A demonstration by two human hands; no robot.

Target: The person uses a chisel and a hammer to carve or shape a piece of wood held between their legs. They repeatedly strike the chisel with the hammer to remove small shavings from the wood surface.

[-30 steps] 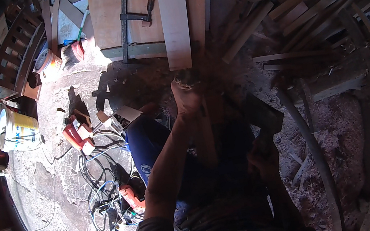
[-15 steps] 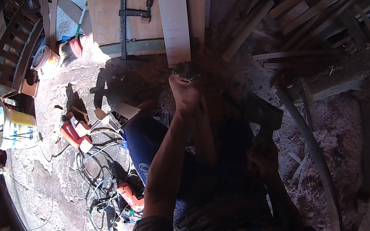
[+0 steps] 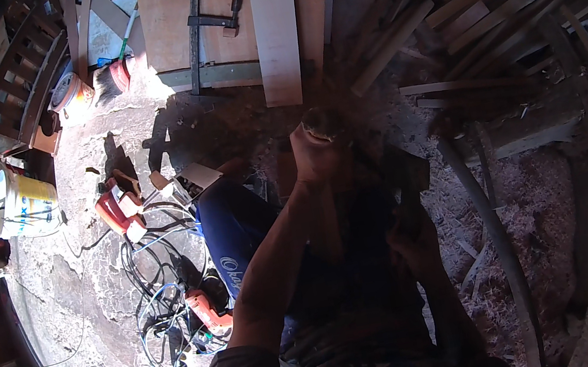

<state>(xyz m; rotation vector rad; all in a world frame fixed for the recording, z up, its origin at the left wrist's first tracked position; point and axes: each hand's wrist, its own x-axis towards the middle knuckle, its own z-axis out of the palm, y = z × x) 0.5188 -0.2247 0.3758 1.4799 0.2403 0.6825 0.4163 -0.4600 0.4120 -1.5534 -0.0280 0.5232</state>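
Note:
Near the middle of the view, my left hand [image 3: 314, 155] is closed around a thing with a round, worn top [image 3: 323, 123]; its lower part is hidden in the fist. Just beyond it is the near end of a long pale plank [image 3: 277, 45], apart from the hand. My right hand [image 3: 412, 237], in deep shadow, grips the handle of a dark tool with a blocky head [image 3: 411, 169]. The shade hides whether this is a mallet or a hatchet. Between my legs lies a narrow wooden piece [image 3: 326, 225], partly covered by my left forearm.
A bar clamp [image 3: 214, 20] lies on a wide board beyond. On the left floor are a red power tool [image 3: 114, 213], a red drill [image 3: 208, 312], tangled cables [image 3: 150, 280] and a white bucket [image 3: 22, 200]. Scrap wood [image 3: 491, 7] is piled at the far right, above shavings [image 3: 529, 221].
My left hand has moved right and a little nearer, away from the plank's end. The tool in my right hand has shifted left and slightly farther, its head turning.

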